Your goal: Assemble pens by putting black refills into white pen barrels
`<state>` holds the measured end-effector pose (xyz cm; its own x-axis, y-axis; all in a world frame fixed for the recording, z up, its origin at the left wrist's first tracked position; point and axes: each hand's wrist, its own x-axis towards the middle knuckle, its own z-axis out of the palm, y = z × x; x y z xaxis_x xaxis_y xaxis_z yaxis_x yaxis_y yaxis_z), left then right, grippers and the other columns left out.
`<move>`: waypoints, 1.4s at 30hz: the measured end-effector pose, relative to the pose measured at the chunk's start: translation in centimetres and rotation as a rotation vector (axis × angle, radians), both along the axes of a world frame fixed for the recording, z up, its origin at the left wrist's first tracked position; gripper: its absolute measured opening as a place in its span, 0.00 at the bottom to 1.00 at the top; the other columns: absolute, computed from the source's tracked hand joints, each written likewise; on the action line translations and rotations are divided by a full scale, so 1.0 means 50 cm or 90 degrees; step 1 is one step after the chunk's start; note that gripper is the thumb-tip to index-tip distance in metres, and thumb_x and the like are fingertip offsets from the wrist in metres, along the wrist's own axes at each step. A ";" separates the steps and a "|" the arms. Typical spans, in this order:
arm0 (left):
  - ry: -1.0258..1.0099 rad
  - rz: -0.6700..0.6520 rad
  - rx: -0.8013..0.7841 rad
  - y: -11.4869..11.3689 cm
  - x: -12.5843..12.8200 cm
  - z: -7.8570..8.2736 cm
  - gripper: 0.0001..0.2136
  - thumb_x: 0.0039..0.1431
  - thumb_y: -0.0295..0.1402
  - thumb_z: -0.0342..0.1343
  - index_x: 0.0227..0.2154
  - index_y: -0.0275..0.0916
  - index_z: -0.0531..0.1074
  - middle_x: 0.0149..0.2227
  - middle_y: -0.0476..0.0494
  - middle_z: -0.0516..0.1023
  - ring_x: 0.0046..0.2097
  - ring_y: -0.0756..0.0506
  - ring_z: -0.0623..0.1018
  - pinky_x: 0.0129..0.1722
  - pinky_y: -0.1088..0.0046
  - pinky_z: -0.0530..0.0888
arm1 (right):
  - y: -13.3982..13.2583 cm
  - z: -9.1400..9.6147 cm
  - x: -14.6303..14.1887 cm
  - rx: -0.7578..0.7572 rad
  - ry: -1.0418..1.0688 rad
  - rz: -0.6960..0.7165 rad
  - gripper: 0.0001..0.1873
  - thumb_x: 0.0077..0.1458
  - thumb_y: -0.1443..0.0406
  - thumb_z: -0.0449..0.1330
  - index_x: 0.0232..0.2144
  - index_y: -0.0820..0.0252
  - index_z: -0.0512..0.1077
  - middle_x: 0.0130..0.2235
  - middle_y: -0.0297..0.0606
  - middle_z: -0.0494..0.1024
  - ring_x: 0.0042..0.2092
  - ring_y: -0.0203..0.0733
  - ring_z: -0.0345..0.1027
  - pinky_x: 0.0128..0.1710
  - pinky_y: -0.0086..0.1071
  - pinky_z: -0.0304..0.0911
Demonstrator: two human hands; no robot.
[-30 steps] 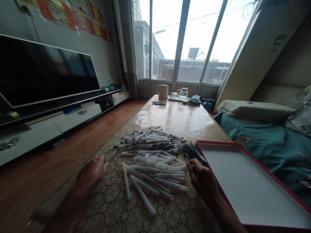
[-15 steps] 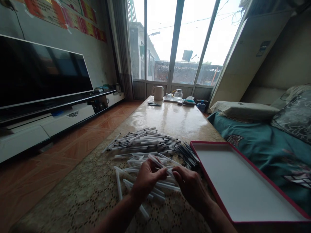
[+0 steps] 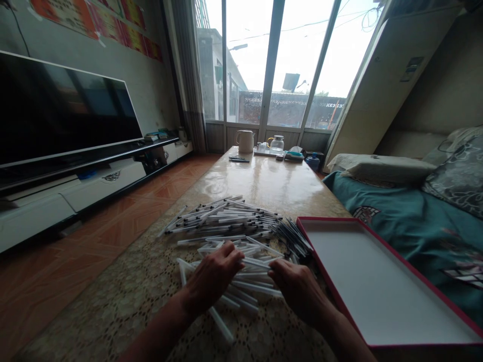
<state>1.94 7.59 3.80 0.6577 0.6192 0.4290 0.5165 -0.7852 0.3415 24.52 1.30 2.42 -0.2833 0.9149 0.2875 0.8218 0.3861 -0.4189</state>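
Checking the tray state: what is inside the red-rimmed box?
The red-rimmed box shows only a bare white floor; no pens lie in it. Its near corner runs out of view.

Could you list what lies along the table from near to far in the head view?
left hand and right hand → clear pen barrels → capped pens → bare tabletop → white kettle.

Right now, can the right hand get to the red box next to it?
Probably yes. The right hand rests on the clear pen tubes, and the red-rimmed box lies open just to its right on the table, with nothing between them.
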 end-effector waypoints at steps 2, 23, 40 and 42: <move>0.058 -0.038 0.061 -0.007 0.005 -0.004 0.06 0.61 0.28 0.49 0.30 0.37 0.68 0.29 0.48 0.69 0.27 0.50 0.70 0.25 0.76 0.64 | -0.005 0.006 -0.002 -0.028 -0.021 0.016 0.16 0.64 0.59 0.47 0.25 0.58 0.63 0.26 0.32 0.70 0.25 0.34 0.61 0.26 0.27 0.49; -0.082 -0.108 -0.440 -0.021 0.004 0.006 0.21 0.64 0.42 0.39 0.16 0.41 0.50 0.18 0.55 0.48 0.21 0.51 0.52 0.22 0.74 0.51 | -0.015 0.029 -0.046 0.061 -0.187 0.071 0.12 0.61 0.64 0.54 0.25 0.59 0.63 0.23 0.32 0.72 0.23 0.34 0.63 0.23 0.32 0.40; -0.008 -0.093 -0.245 -0.024 -0.001 -0.004 0.19 0.65 0.40 0.39 0.18 0.39 0.57 0.19 0.53 0.61 0.22 0.51 0.63 0.25 0.74 0.56 | -0.014 0.000 -0.008 -0.057 -0.066 0.072 0.16 0.63 0.60 0.48 0.24 0.58 0.63 0.20 0.29 0.68 0.20 0.31 0.56 0.21 0.28 0.42; -0.107 -0.054 -0.356 0.000 -0.031 0.004 0.22 0.65 0.44 0.35 0.17 0.40 0.53 0.16 0.54 0.56 0.20 0.52 0.58 0.22 0.74 0.55 | -0.008 0.005 0.016 0.015 -0.093 0.025 0.16 0.64 0.59 0.48 0.25 0.58 0.63 0.21 0.31 0.69 0.20 0.32 0.58 0.21 0.28 0.43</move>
<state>0.39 7.60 4.01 0.6664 0.7294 0.1546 0.3627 -0.4983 0.7875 25.33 0.90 2.67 -0.3598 0.8954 0.2622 0.8570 0.4283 -0.2865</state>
